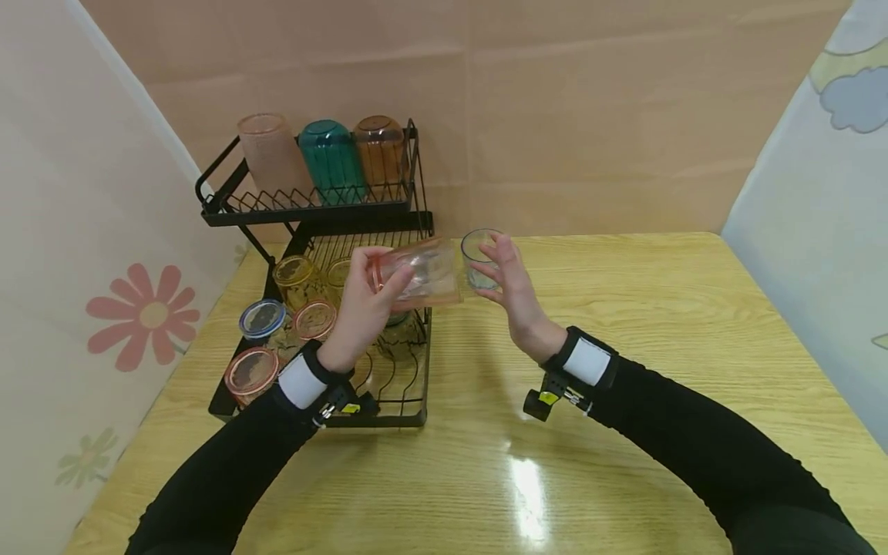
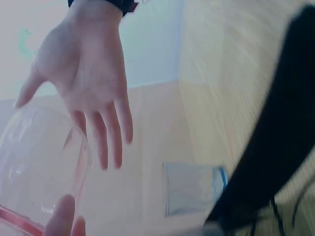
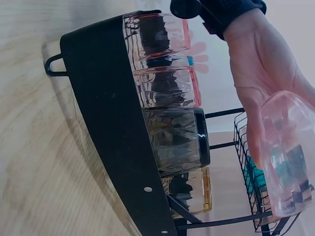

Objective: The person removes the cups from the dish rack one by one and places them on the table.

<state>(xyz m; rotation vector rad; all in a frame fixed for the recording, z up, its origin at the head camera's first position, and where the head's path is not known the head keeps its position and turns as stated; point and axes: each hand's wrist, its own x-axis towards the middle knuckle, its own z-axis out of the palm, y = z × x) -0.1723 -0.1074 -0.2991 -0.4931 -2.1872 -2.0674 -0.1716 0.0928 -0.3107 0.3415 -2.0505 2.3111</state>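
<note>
Head view: pink glass (image 1: 426, 274) in mid-air, tipped onto its side across the right edge of the black rack (image 1: 402, 422), gripped by the left hand (image 1: 364, 304) at its red-ringed end, thumb along the wall. Right hand (image 1: 520, 297) with no load, fingers spread and nearly straight, just beyond the other end of the glass; hands apart. For good handling, grip firmly enough to prevent a slip on the smooth wall, without squeezing hard. Turn slowly, and better with the right palm as a second support under the far end. Mind the small clear glass (image 1: 473, 262) on the wooden table (image 1: 624, 432), lined up with the right fingers; pass well clear of it and of the rack. From the left wrist, something not told overhead: right palm facing the camera, with a visible gap between fingertips and clear glass, so probably no contact there despite the overlap from above. Contact between right thumb and pink glass: impossible to tell. From the right wrist, a low side look at the rack: smoky glass (image 3: 177, 140) with a dark rim, between red-rimmed glasses (image 3: 170, 88) and an amber glass (image 3: 194, 191), only partly visible overhead; also a black loop (image 3: 56, 66) at the rack's end, not to be found in the head view
</note>
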